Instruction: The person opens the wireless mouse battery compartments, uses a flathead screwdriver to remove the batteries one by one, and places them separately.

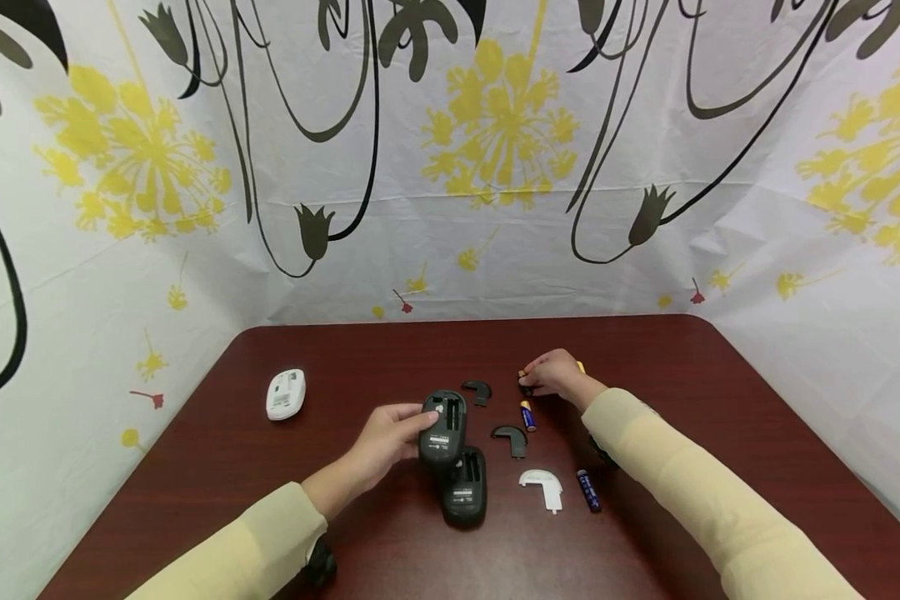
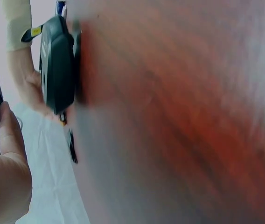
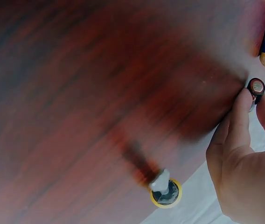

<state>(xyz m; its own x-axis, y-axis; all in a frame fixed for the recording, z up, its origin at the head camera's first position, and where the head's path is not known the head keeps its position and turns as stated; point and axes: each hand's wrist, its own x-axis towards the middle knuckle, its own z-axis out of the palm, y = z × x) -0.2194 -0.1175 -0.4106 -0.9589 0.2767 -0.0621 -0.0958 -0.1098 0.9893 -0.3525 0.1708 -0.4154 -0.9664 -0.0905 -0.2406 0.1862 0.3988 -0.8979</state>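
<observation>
My left hand [image 1: 390, 437] grips a black computer mouse [image 1: 444, 433] turned underside up, its battery slot uncovered. Overlapped by it in the head view is a second black mouse [image 1: 465, 500], which lies bottom up on the table. Toward the far right, my right hand [image 1: 558, 373] pinches a small battery [image 3: 256, 87] between thumb and fingers, end toward the right wrist camera. Just in front of that hand lies a blue and yellow battery [image 1: 527, 416]. Two black hooked battery covers [image 1: 477, 392] and a white battery cover [image 1: 543, 487] lie between the hands.
A white mouse [image 1: 286, 394] lies bottom up at the left. Another blue battery [image 1: 588, 490] rests near the right forearm. A small round thing with a yellow rim [image 3: 166, 193] stands beyond the right hand. Patterned cloth [image 1: 495, 250] hangs behind the dark red table [image 1: 375, 358].
</observation>
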